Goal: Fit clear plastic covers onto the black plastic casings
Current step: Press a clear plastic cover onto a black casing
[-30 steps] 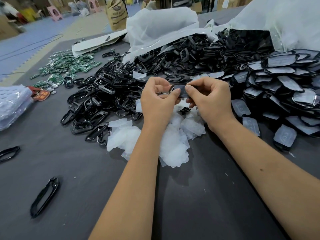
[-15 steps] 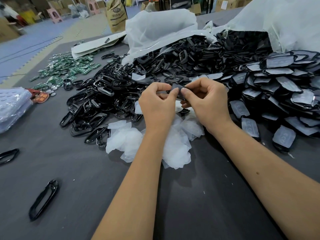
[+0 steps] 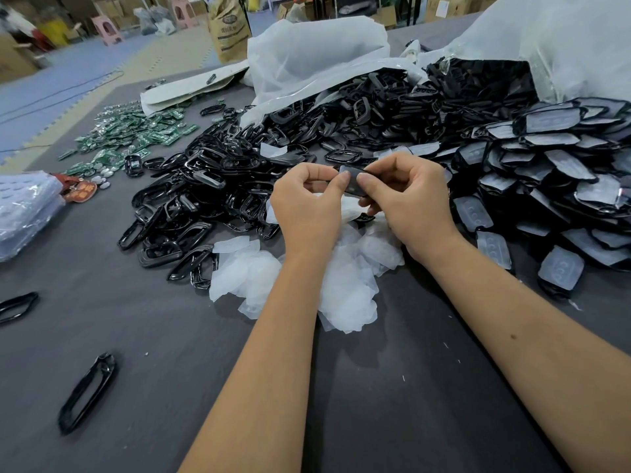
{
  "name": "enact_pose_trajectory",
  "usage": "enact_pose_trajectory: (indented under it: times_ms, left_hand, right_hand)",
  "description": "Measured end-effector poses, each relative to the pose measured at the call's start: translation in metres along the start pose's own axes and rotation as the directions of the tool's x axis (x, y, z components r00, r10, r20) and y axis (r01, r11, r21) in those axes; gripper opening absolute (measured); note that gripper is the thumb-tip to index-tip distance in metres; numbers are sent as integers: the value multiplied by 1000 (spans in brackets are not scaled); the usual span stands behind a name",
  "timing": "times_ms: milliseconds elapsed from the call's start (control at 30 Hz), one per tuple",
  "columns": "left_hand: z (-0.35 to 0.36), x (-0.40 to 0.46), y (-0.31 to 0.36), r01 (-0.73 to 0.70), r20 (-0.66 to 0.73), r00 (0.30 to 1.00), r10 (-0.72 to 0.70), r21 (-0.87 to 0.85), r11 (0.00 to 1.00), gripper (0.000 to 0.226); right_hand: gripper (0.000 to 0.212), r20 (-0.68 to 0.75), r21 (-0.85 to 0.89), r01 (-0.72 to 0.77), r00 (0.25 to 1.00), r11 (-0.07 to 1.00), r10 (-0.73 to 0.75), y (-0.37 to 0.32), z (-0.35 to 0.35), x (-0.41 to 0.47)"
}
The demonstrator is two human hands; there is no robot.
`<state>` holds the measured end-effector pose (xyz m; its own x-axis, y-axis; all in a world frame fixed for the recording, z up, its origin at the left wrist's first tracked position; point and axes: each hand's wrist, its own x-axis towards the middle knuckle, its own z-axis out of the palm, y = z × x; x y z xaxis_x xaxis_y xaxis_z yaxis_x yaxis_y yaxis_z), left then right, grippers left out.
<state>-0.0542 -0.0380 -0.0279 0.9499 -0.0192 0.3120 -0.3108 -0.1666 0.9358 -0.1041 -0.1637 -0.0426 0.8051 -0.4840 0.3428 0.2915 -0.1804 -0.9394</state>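
Currently one black casing (image 3: 351,186) with a clear cover (image 3: 346,173) on its upper face is pinched between both hands, held up off the tabletop (image 3: 392,387). Left hand (image 3: 307,206): thumb and curled fingers are closed on the casing's left end. Right hand (image 3: 409,199): thumb is pressed on the top face, fingers curled under the right end. Whether the cover is fully seated cannot be told; most of the part is hidden by the thumbs.

Risks, as judged from this hold:
- Uneven thumb pressure: one edge could be snapped in while the far edge stays proud, so the cover ends up skewed or half-latched.
- Over-pressing at the centre: a thin clear cover could be creased or whitened.
- Small part, fingertip-only grip at both ends: it could be squirted out and dropped into the loose clear covers (image 3: 341,285) directly below the grip, where it would be easily lost.
- Sorting error on release: bare casings (image 3: 211,186) lie left of the grip, finished covered casings (image 3: 553,165) right of it; an unseated piece could be mixed in with the finished ones.
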Motion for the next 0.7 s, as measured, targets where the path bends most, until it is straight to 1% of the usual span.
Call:
enact_pose_trajectory:
  times_ms: [133, 300, 467, 600, 700]
  left_hand:
    - [-1, 1, -2, -9, 14, 1000, 10, -20, 1000, 16]
    - [-5, 1, -3, -49, 62, 997, 53, -67, 997, 12]
    - [-6, 0, -4, -47, 109, 992, 60, -114, 992, 17]
    - [-5, 1, -8, -18, 79, 997, 27, -114, 993, 11]
    - [-5, 1, -10, 13, 50, 999, -7, -111, 994, 12]
  right_hand:
    - [7, 8, 20, -27, 1000, 999, 27, -1, -1, 0]
    - [5, 27, 74, -67, 998, 995, 65, -5, -4, 0]
    - [6, 33, 94, -97, 995, 991, 94, -7, -5, 0]
    - [5, 47, 100, -110, 993, 989, 106, -8, -5, 1]
    - [6, 62, 94, -111, 993, 989, 105, -7, -4, 0]
